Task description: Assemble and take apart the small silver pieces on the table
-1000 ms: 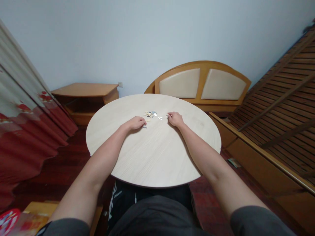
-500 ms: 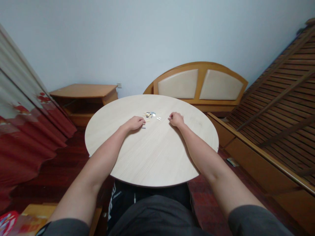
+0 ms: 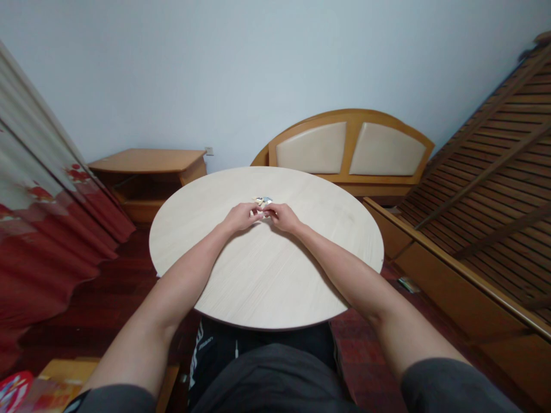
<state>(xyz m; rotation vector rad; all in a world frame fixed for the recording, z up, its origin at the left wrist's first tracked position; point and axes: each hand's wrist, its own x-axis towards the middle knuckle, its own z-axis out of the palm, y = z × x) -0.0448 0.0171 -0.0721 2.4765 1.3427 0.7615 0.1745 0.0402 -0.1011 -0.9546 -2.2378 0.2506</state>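
Left grip meets right grip beside pieces, garment lettering blurred.

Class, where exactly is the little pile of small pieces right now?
In the head view, the little pile sits on the round table, about midway between its sides, just beyond the left hand and right hand.

Only illegible white lettering on the black trousers

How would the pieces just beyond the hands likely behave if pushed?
The pieces look mostly flat, so they would probably slide rather than roll. Being tiny against the table, they seem light. Jumbled together, they may scatter.
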